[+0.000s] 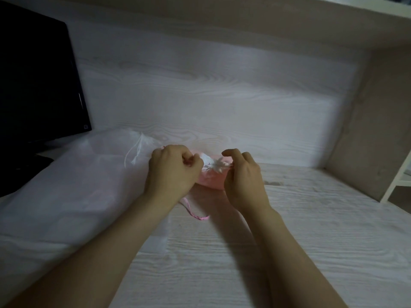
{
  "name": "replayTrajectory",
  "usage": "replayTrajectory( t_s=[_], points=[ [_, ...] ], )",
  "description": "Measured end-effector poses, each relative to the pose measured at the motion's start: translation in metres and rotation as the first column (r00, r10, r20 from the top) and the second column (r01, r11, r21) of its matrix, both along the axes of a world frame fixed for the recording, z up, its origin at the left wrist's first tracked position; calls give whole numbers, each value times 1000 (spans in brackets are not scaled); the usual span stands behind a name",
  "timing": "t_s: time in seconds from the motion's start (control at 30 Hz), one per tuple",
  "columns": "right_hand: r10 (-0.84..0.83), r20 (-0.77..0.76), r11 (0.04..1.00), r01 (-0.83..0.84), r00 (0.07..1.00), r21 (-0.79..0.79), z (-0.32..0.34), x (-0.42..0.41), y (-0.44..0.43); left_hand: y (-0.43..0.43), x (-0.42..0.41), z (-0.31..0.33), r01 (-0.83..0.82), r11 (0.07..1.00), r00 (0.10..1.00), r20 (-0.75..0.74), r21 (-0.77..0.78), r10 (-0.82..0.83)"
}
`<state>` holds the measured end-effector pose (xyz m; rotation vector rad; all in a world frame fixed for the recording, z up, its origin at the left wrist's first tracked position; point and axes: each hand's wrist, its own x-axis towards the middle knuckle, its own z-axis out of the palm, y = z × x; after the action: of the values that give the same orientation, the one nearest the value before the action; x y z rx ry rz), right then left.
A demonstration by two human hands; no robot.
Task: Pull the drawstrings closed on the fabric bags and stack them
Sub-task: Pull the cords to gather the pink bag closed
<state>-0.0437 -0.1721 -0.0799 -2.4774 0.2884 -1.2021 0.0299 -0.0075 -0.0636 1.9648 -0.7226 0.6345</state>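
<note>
Your left hand (172, 172) is clenched, its fingers curled onto the gathered white mouth of the pink bag (211, 182). Your right hand (243, 181) pinches the bag's rim from the other side. The bag sits on the bench (311, 241) between them, its pink drawstring (195, 213) trailing toward you. A sheer white bag (77, 185) lies just left, beside a dark monitor (37, 85).

Woodgrain and soft cloth
The counter (311, 241) is matt, whitish grained wood; the white bag (77, 174) is sheer, gauzy cloth, the pink bag (211, 182) soft matt fabric with a satiny ribbon (194, 215); the monitor (37, 85) is glossy black plastic
</note>
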Motion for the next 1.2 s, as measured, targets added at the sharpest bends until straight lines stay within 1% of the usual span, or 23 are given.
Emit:
replayTrajectory(
  t_s=[0.07, 0.13, 0.2, 0.23, 0.27, 0.33, 0.43, 0.5, 0.53, 0.6, 0.67, 0.73, 0.8, 0.83, 1.03, 1.1, 1.2],
  points=[
    [-19, -6, 996, 19, 1000, -91, 3, -3, 5, 0, 2, -1, -49, 999, 982, 183, -20, 52],
    [-60, -30, 977, 53, 998, -207, 5, -7, 10, -2, 2, -1, -26, 999, 931, 364, -45, 41],
    [-80, -46, 946, 61, 996, -317, 5, -9, 14, -4, 2, -1, 28, 1000, 854, 519, -5, -21],
    [-76, -44, 933, 56, 996, -355, 5, -9, 16, -4, 4, -2, 58, 998, 832, 551, 26, -63],
    [-62, -41, 925, 42, 997, -377, 5, -9, 18, -5, 5, -3, 86, 995, 833, 544, 47, -98],
    [-11, -49, 923, -8, 999, -384, 5, -9, 20, -6, 2, -5, 146, 988, 880, 449, 56, -155],
    [94, -165, 936, -144, 982, -321, 3, -9, 21, -7, 0, -5, 235, 970, 924, 294, 63, -243],
    [206, -235, 946, -255, 950, -202, 1, -9, 20, -7, 2, -5, 264, 962, 941, 199, 70, -273],
    [250, -242, 950, -286, 938, -128, -1, -8, 20, -6, 1, -4, 273, 959, 948, 147, 78, -282],
    [257, -233, 965, -261, 938, 14, -3, -5, 19, -5, 1, -4, 304, 949, 952, 14, 77, -306],
    [197, -202, 977, -174, 959, 124, -1, -3, 21, -5, -1, -5, 359, 931, 930, -103, 65, -352],
    [164, -128, 964, -131, 978, 233, 2, -5, 23, -4, -4, -5, 400, 910, 914, -122, 106, -387],
    [195, -87, 925, -154, 977, 348, 5, -7, 25, -3, -10, -5, 437, 882, 899, -127, 175, -420],
    [222, -90, 911, -173, 971, 375, 6, -7, 26, -3, -11, -4, 452, 869, 892, -127, 200, -435],
    [258, -67, 887, -209, 964, 412, 8, -8, 22, -1, -13, -3, 485, 834, 874, -131, 265, -467],
    [255, -66, 880, -203, 965, 429, 6, -6, 21, -1, -15, -4, 531, 806, 847, -164, 260, -505],
    [219, -42, 866, -174, 975, 468, 3, -2, 17, 0, -16, -5, 523, 809, 852, -172, 267, -494]
  ],
)
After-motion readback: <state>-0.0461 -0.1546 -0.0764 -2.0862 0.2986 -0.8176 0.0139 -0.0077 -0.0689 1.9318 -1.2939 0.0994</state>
